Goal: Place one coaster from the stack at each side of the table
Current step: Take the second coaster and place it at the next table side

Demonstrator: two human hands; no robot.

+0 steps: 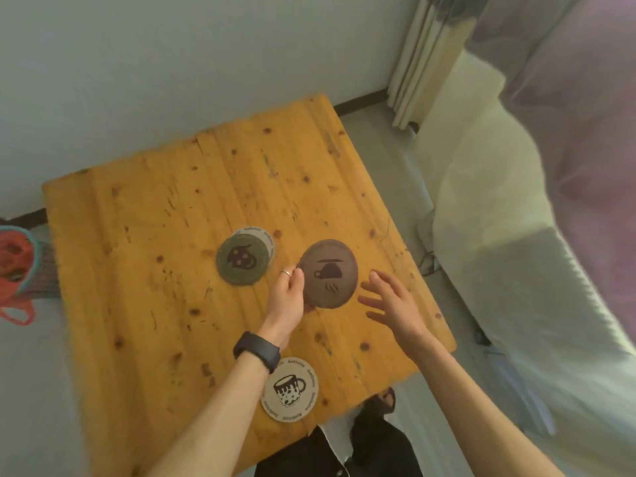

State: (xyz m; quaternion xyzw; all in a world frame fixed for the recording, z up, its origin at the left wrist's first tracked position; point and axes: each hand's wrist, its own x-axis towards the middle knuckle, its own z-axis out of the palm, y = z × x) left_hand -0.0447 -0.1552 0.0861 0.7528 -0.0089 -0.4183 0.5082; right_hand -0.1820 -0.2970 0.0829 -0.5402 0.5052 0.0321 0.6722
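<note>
Brown round coaster [330, 274] with a dark cup print is pinched at its left rim by the left hand [287, 297], lifted and tilted just right of the stack [245, 258]. The stack sits mid-bench: an olive-green round coaster with a dark face print on top, a pale printed one poking out behind it. A beige round coaster [290, 389] with a speckled mug print already lies flat at the near edge of the knotty pine bench [137, 235], well below the stack, so that side looks done.

Risks, my read:
- Grip is fingertip-only at the rim; a fast swing could let the thin disc pivot or slip out.
- Right hand [392, 302] is close to the coaster's right edge; a botched handover would drop it mid-bench, not at a side.
- Placing too close to the bench's right edge could send it onto the floor.
- Left forearm passes over the beige coaster; dragging back low could nudge it off the near edge.

Pose: left arm reaches forward from the near edge, wrist with a black band [256, 351], thumb and fingers closed on the brown coaster. Right hand is open, fingers spread, palm turned towards the coaster, holding nothing, just right of it and well right of the stack.
</note>
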